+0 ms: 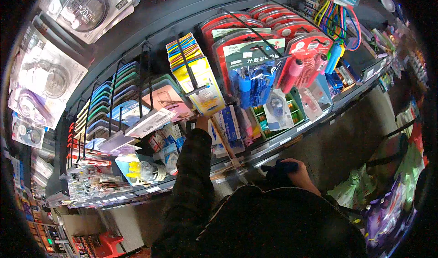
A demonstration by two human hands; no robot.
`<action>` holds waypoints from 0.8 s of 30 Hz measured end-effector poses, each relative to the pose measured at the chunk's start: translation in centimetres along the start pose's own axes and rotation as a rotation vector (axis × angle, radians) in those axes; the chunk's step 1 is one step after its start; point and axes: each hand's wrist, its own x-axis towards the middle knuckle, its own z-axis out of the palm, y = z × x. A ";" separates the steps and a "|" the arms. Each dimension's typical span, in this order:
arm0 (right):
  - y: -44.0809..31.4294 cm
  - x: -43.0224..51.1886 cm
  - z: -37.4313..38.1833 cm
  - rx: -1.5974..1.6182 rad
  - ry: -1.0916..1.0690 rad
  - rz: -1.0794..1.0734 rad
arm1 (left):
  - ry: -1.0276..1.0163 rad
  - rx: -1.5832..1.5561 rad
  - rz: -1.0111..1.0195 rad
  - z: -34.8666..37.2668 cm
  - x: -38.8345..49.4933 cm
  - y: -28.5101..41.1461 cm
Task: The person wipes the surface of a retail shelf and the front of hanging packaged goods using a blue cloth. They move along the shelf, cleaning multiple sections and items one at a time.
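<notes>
My left hand (202, 123) reaches to the shelf just under a hanging stack of yellow packets (202, 83); most of it is hidden by the dark sleeve and the packets. A long, thin wooden stick or handle (224, 138) slants down to the right beside it; whether the fingers hold it is unclear. My right hand (303, 176) is closed around a dark cloth-like item (280, 169) in front of my dark jacket. Above and to the right of my left hand hang blister packs of skipping ropes, one blue (253, 83) and one pink-red (304, 66).
Metal display hooks (141, 80) jut out at left with carded goods. A price tag holder (150, 123) sticks out near my left forearm. The shelf edge (291, 138) runs diagonally across. Plastic-wrapped goods (383, 217) hang at lower right, and a red plastic stool (109, 244) stands at lower left.
</notes>
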 end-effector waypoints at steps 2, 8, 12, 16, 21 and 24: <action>0.1 0.3 0.2 0.049 -0.029 0.039 | 0.046 -0.032 -0.030 0.3 -0.1 -0.1; -0.3 0.4 0.3 0.077 -0.058 0.010 | 0.175 -0.123 -0.086 1.9 -0.2 0.0; -0.3 1.1 0.4 0.020 -0.107 0.066 | 0.265 -0.182 -0.100 3.2 -0.3 0.4; 1.4 4.0 2.5 -0.115 -0.379 0.073 | 0.345 -0.271 -0.083 4.0 0.0 0.9; 6.1 8.3 9.1 -0.058 -0.898 0.105 | 0.418 -0.499 -0.013 3.5 -1.3 1.7; 7.4 8.8 12.5 -0.191 -0.993 0.214 | 0.436 -0.778 0.012 2.5 -4.4 2.3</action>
